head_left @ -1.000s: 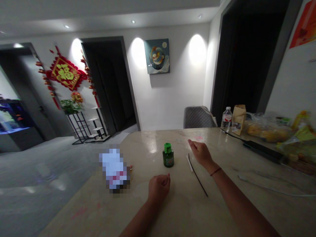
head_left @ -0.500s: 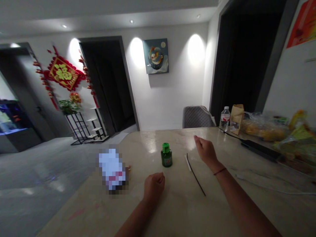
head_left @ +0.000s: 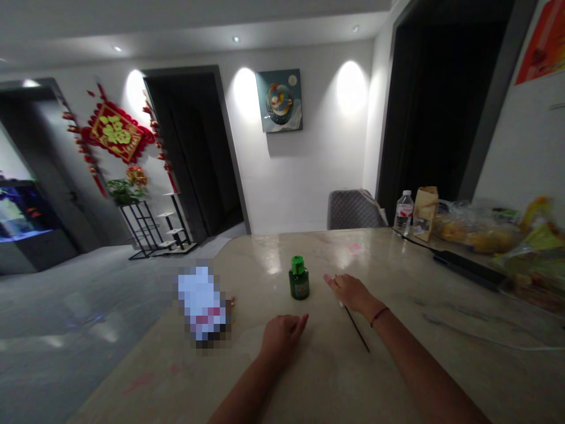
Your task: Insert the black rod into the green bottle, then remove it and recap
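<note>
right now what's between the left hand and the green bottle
Only bare table lies between the left hand and the green bottle, as the head view shows.

Left hand [head_left: 280, 334], right hand [head_left: 351, 292] near green bottle [head_left: 299, 285]

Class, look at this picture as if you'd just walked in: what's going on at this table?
A person is at a pale marble table with both bare hands down on it. The left hand lies palm down, holding nothing, just short of a small green bottle that stands upright with its cap on. The right hand rests flat over the far end of a thin black stick, beside the bottle but not touching it. A water bottle and a paper bag stand further back.
</note>
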Motion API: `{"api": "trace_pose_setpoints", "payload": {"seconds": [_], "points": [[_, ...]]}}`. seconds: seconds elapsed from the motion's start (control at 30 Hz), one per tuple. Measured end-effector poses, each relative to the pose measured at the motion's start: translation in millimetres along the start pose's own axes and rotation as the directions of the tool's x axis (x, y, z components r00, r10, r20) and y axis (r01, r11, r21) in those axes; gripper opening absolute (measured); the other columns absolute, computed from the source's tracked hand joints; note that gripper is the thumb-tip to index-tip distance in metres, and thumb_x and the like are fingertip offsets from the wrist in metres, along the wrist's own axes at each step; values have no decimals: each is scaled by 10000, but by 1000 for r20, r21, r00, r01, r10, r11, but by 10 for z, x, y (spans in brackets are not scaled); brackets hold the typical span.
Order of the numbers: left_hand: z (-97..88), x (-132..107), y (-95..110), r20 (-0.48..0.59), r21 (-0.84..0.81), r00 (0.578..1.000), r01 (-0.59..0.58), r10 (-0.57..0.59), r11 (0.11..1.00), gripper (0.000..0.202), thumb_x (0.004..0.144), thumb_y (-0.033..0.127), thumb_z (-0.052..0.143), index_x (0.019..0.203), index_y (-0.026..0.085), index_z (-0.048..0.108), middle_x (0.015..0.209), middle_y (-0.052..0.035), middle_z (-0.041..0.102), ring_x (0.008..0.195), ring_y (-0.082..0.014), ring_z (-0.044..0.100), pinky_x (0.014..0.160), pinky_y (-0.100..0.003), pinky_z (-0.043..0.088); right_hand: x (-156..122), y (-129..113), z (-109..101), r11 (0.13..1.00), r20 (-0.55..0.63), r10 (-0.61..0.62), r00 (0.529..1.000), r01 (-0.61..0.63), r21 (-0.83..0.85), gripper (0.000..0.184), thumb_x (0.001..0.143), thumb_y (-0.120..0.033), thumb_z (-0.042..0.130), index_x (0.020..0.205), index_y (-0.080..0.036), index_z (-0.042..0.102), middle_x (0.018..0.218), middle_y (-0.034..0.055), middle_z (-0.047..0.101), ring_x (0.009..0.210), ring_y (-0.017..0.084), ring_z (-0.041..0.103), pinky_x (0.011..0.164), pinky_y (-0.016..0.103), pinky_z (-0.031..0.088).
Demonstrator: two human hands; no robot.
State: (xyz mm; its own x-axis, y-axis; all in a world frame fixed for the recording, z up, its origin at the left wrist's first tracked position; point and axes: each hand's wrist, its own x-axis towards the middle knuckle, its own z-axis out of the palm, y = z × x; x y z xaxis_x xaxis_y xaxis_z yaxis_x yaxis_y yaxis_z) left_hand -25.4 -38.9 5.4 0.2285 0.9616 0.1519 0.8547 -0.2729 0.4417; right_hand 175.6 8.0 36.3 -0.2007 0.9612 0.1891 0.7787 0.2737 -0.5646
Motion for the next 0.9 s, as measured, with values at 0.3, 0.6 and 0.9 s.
{"api": "trace_pose_setpoints", "payload": {"seconds": [0.3,0.6,0.9], "points": [[-146,129,-130,380,-862,924,336,45,380,635,634,798,18,435,208,141,413,69,127,395,-57,97,408,-216,99,52,-87,207,471,585,-425,691,-384,794,678,604,-769,-172,418,-225,188,345,-69,165,303,62,166,327,207,210],[-248,122,-249,607,-748,681,663,410,6,678,582,844,104,403,194,176,357,73,155,316,-29,100,329,-173,61,-19,-177,451,340,744,-532,404,-702,625,677,663,-766,-78,423,-208,220,344,-71,206,273,44,131,269,171,129],[-203,131,-272,598,-783,729,621,335,46,643,641,803,151,414,202,162,351,74,146,324,-35,100,335,-178,52,-21,-148,432,321,740,-515,433,-703,634,666,656,-756,-115,435,-213,201,337,-67,209,277,49,136,276,175,141]]}}
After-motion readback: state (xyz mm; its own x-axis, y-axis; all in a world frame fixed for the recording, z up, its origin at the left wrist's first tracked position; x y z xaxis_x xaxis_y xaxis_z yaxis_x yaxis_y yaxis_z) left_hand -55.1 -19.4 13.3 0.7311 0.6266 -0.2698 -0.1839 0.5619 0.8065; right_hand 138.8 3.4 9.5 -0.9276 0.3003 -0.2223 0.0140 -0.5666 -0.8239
